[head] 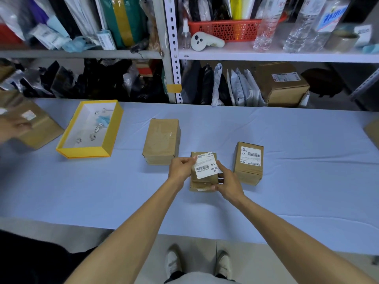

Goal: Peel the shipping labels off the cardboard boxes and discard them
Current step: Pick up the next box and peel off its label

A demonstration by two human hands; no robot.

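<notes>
Mid-peel: left hand (180, 167) fingers pinch a corner of the white barcoded shipping label (206, 166); right hand (228, 184) fingers grip the small brown cardboard box (202, 182), centre of blue bench (297, 201). Labelled cardboard box (248, 173) at 3 o'clock pending; bare cardboard box (162, 138), 11 o'clock, seemingly done.

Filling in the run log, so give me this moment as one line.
step: label peel | left hand: pinches label corner | right hand: holds small box | labelled box: on table, untouched

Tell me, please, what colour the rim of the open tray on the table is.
The tray has a yellow rim and a white inside; the head view shows it.
</notes>
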